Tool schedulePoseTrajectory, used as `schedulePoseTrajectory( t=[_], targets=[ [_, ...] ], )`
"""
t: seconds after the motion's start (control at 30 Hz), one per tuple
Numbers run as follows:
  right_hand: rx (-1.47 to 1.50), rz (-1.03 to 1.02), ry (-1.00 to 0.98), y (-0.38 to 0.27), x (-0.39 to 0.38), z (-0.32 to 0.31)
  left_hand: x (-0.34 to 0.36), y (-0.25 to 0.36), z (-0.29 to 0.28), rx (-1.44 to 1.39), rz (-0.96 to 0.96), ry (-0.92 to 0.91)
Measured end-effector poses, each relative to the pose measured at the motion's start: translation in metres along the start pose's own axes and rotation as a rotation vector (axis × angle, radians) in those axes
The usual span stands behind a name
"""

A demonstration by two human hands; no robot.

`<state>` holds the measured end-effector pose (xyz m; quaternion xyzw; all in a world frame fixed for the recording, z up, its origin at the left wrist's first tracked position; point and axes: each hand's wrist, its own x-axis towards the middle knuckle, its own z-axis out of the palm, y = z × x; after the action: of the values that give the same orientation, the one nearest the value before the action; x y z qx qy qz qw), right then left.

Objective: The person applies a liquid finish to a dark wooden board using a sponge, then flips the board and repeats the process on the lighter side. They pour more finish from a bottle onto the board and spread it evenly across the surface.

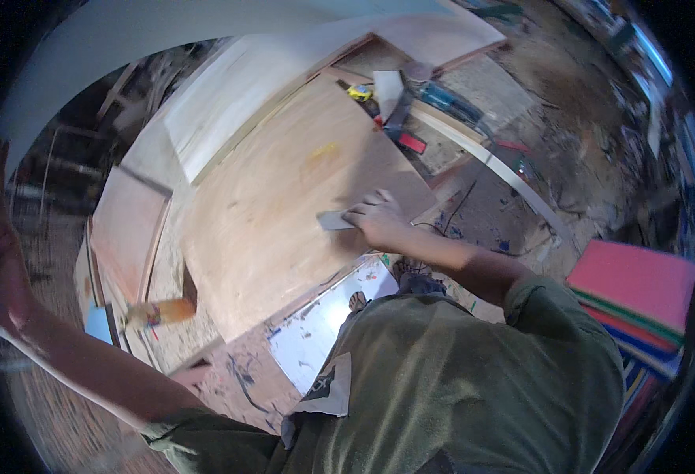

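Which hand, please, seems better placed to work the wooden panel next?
Probably the right hand: it holds a flat pale piece over the wooden panel, while the left hand is well aside.

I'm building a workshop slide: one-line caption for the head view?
Right hand holding a flat grey piece over a wide wooden panel, left hand held out open at the far left.
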<state>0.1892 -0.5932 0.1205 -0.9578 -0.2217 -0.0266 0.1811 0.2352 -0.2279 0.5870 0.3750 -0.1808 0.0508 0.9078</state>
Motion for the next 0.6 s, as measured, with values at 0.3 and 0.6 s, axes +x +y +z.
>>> schedulePoseTrajectory(
  t=[0.3,0.6],
  targets=[
    [0.027,0.883,0.736,-0.001,-0.224,-0.03,0.081,-0.007,-0.079,-0.242,-0.241,-0.221],
    [0.044,1.882,0.606,-0.196,-0.436,0.06,0.106,-0.108,-0.019,-0.488,-0.561,-0.408]
  ],
)
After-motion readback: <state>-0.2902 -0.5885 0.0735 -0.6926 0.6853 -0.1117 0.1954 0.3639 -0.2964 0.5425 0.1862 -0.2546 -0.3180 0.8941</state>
